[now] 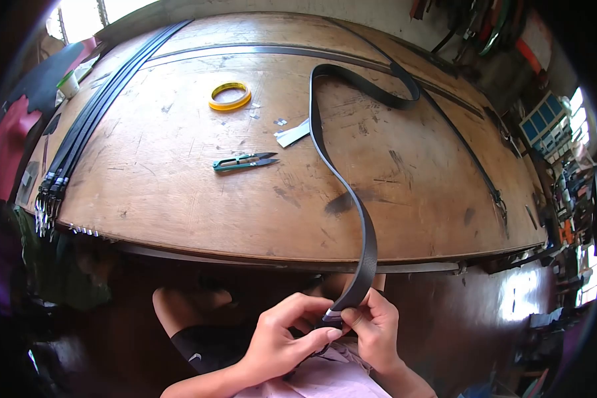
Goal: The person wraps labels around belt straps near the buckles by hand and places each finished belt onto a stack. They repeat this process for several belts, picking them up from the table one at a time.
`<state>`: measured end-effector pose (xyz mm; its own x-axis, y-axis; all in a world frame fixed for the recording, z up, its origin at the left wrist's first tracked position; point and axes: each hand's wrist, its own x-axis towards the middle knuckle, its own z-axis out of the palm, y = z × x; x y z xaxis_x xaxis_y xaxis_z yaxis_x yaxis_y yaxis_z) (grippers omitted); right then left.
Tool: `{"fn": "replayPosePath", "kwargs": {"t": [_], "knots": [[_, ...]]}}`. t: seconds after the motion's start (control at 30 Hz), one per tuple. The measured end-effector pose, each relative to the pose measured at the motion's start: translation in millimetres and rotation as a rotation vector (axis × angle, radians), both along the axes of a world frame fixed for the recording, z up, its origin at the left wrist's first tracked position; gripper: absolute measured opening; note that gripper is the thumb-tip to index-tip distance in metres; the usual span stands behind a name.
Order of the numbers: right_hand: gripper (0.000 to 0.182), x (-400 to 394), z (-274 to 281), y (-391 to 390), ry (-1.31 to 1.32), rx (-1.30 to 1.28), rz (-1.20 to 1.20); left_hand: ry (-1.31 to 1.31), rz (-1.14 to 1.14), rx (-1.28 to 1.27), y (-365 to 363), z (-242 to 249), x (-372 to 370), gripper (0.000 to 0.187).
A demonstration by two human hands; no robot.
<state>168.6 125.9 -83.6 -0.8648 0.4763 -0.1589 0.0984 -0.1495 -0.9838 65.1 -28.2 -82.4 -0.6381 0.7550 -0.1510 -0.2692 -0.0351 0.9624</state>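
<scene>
A long black leather strap point(365, 245) runs from my hands up over the table edge and curls in a loop on the tabletop. Near its end, above my lap, my left hand point(282, 338) pinches the strap with thumb and fingers. From the other side my right hand point(376, 330) grips the same end, its thumb pressed on the leather. A small whitish band point(333, 315) shows on the strap between the two hands. What lies under my left fingers is partly hidden.
On the wooden table point(179, 192) lie green-handled thread snips point(245, 162), a yellow tape roll point(230, 97) and white paper strips point(292, 134). Several black straps with metal clasps point(89, 113) lie along the left side. Another thin strap point(461, 136) crosses the right side.
</scene>
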Motion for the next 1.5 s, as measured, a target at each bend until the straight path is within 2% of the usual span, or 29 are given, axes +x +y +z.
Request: {"fn": "replayPosePath", "kwargs": {"t": [0.03,0.07,0.13,0.23,0.37,0.4,0.43,0.5,0.53,0.57,0.63,0.67,0.7,0.73,0.77,0.8,0.83,0.87,0.9,0.93,0.97,1.0,1.1,1.17,1.2,1.3,1.37,1.47,1.5], "knots": [[0.016,0.5,2.2,-0.1,-0.035,0.062,0.014,0.149,-0.011,-0.071,-1.0,5.4,0.2,0.022],[0.016,0.1,0.4,2.4,-0.025,0.066,0.013,0.023,-0.012,-0.085,-2.0,-0.4,1.1,0.020],[0.034,-2.1,-4.1,9.3,0.281,-0.237,0.030,-0.338,-0.100,0.094,-4.5,0.0,-3.8,0.018],[0.048,-9.0,13.9,5.8,0.187,-0.129,0.035,-0.584,-0.073,0.310,-5.0,-3.6,-9.6,0.018],[0.042,-9.2,11.1,-0.2,0.219,-0.118,0.060,-0.522,-0.043,0.321,-8.8,-0.3,-10.3,0.018],[0.034,-10.0,4.5,-1.4,0.265,-0.107,0.076,-0.484,-0.046,0.290,-10.0,-1.7,-10.4,0.017],[0.027,-8.6,17.5,-5.4,0.140,0.043,0.064,-0.406,-0.006,0.178,-10.4,5.6,-8.8,0.014],[0.024,-6.8,14.8,-3.6,0.081,0.295,0.070,0.128,0.055,0.113,-13.6,10.0,-6.6,0.016],[0.025,-9.1,17.1,-5.4,0.121,0.241,0.052,0.484,0.062,0.126,-15.7,16.5,-14.2,0.022],[0.028,-13.6,22.6,-6.6,0.152,0.190,0.037,0.610,0.089,0.143,-15.5,28.0,-17.4,0.028],[0.057,-32.0,11.5,9.4,0.269,0.166,0.051,0.687,0.138,0.203,-10.1,42.7,-26.6,0.030],[0.073,-36.4,-13.4,34.6,0.265,-0.095,0.034,0.754,0.128,0.250,-9.1,50.5,-33.6,0.026],[0.077,-63.3,41.8,21.8,0.247,-0.345,0.177,0.828,0.128,0.281,-9.5,56.2,-41.7,0.023],[0.079,-88.7,62.4,12.9,0.223,-0.283,0.116,0.874,0.124,0.304,-10.1,56.7,-47.4,0.025],[0.066,-104.4,92.8,21.0,0.212,-0.275,0.138,0.916,0.117,0.322,-13.3,56.9,-52.8,0.026],[0.049,-133.8,95.2,55.1,0.359,-0.561,0.178,0.898,0.119,0.339,-21.8,60.5,-57.8,0.021],[0.041,-161.2,101.5,85.9,0.467,-0.294,0.135,0.876,0.116,0.362,-30.5,63.3,-62.2,0.018],[0.038,-199.4,103.1,126.3,0.514,-0.174,0.025,0.756,0.100,0.341,-42.2,61.4,-67.6,0.025],[0.038,-241.7,99.0,191.3,0.587,-0.209,0.244,0.779,0.181,0.302,-54.1,55.0,-74.1,0.025],[0.029,-297.4,103.9,261.5,0.522,-0.336,0.205,0.853,0.206,0.189,-69.1,45.6,-79.6,0.021],[0.034,-366.1,68.2,325.1,0.835,0.149,0.242,0.913,0.239,0.059,-87.9,37.7,-81.2,0.020],[0.033,-362.7,108.4,325.7,0.698,0.228,0.017,0.839,0.282,-0.020,-104.9,35.9,-78.7,0.018],[0.033,-350.4,164.6,242.1,0.512,0.365,-0.085,0.733,0.422,-0.087,-138.1,24.0,-68.4,0.024],[0.032,-356.5,180.3,177.9,0.492,0.432,0.012,0.637,0.467,-0.039,-162.2,42.1,-48.9,0.027],[0.032,-358.5,186.4,145.9,0.499,0.456,0.072,0.583,0.477,0.075,-166.1,27.9,-50.7,0.029],[0.031,-358.2,201.0,56.1,0.531,0.526,0.271,0.702,0.531,0.103,-197.8,35.8,-36.6,0.037],[0.031,-353.8,208.2,0.9,0.573,0.553,0.407,0.893,0.642,-0.064,-220.9,33.8,-24.2,0.053],[0.030,-341.4,220.7,-68.7,0.647,0.589,0.587,1.090,0.840,-0.398,-259.9,38.9,11.9,0.042],[0.030,-335.6,226.5,-88.7,0.673,0.594,0.632,1.056,0.866,-0.523,-274.4,25.7,20.3,0.041]]}}
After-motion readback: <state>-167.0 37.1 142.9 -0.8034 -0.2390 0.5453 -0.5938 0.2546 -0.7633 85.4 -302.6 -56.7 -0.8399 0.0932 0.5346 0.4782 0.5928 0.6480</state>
